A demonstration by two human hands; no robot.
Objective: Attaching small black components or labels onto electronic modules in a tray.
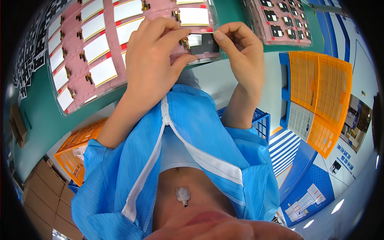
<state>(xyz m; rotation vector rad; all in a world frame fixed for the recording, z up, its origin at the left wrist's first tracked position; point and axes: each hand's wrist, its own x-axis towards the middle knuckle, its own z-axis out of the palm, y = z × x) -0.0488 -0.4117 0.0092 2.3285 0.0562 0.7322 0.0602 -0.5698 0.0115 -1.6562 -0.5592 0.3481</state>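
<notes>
A small flat panel (195, 40) with a gold ribbon connector sits at the near right corner of a pink tray (110, 24). A black film piece (205, 45) covers much of its face, leaving white at the upper left. My left hand (152, 60) curls around the panel's left end, index finger near the connector and thumb at the lower edge. At the upper right corner of the black film, my right hand (243, 52) pinches with thumb and index finger. White panels (96, 48) with gold connectors and red tabs lie in rows across the tray.
To the right, another pink tray (280, 40) carries black pieces. Black cut sheets (26, 68) are spread at the far left of the green table (40, 94). Orange crates (320, 92) stand right, with another orange basket (78, 140) at lower left beside cardboard boxes (46, 192).
</notes>
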